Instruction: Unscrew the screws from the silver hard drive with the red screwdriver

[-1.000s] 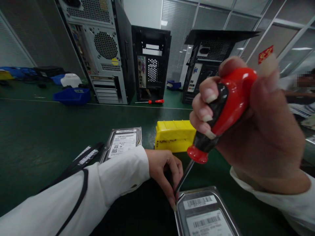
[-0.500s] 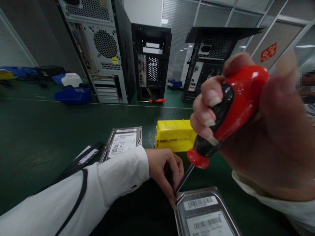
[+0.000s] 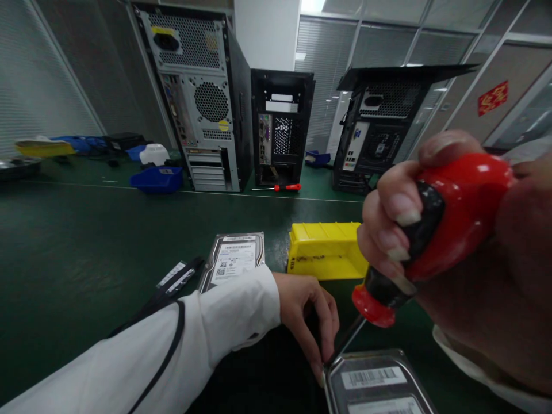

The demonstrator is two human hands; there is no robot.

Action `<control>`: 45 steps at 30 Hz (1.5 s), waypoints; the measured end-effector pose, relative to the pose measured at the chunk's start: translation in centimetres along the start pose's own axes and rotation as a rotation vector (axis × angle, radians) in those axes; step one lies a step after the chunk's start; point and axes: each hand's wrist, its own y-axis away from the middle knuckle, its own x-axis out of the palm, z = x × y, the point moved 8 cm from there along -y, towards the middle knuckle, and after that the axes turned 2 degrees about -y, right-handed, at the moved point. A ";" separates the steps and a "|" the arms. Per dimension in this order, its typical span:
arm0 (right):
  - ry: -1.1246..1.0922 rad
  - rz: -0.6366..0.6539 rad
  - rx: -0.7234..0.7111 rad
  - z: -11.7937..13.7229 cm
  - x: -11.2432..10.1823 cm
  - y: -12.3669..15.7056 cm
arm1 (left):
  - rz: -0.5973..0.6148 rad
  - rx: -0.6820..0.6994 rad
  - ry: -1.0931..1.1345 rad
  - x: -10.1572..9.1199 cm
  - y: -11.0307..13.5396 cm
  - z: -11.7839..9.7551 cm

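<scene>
My right hand [image 3: 397, 218] grips the red and black handle of a screwdriver [image 3: 459, 213], large and close to the camera. Its shaft slants down left to the near corner of a silver hard drive [image 3: 373, 376] at the bottom edge of the view. At that same corner, my left hand [image 3: 307, 305] has thumb and forefinger pinched together beside the shaft's tip. Whatever lies between those fingertips is too small to make out. The tip itself is hidden by the fingers. A second hard drive [image 3: 235, 259], label up, lies beyond my left sleeve.
A yellow bin [image 3: 325, 253] stands behind my hands. Dark strips with white labels [image 3: 176, 279] lie left of the second drive. Along the back stand computer cases [image 3: 282, 126], with another screwdriver [image 3: 287, 188] in front and a blue bin [image 3: 157, 179] to the left.
The whole scene has shifted right and slightly down as the camera turned. My right hand and the screwdriver handle appear a little nearer the right edge; both hands stay at the drive's corner.
</scene>
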 end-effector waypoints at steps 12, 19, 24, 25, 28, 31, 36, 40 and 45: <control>-0.025 0.002 -0.016 0.5 0.2 0.2 | 0.016 -0.043 0.042 0.1 -0.1 0.2; 0.050 0.056 -0.036 0.4 0.7 0.6 | 0.044 0.043 0.038 0.2 -0.4 -0.3; 0.057 0.011 -0.068 0.3 0.4 0.3 | 0.072 -0.009 0.105 0.4 -0.4 0.0; 0.052 0.021 -0.045 0.1 0.4 0.2 | 0.067 -0.020 0.108 0.4 -0.4 0.1; 0.043 0.047 -0.021 -0.2 0.3 0.1 | 0.048 -0.032 0.102 0.3 -0.4 0.4; 0.068 0.039 -0.043 0.2 0.2 0.2 | 0.044 0.002 0.086 0.3 -0.3 0.5; 0.097 -0.010 -0.030 0.4 0.5 0.4 | 0.058 0.023 0.057 0.2 -0.5 0.4; 0.106 -0.059 -0.085 0.5 0.2 0.2 | 0.059 -0.015 0.068 0.3 -0.4 0.3; 0.141 -0.029 -0.072 0.1 0.4 -0.2 | 0.044 -0.005 0.086 0.2 -0.4 0.3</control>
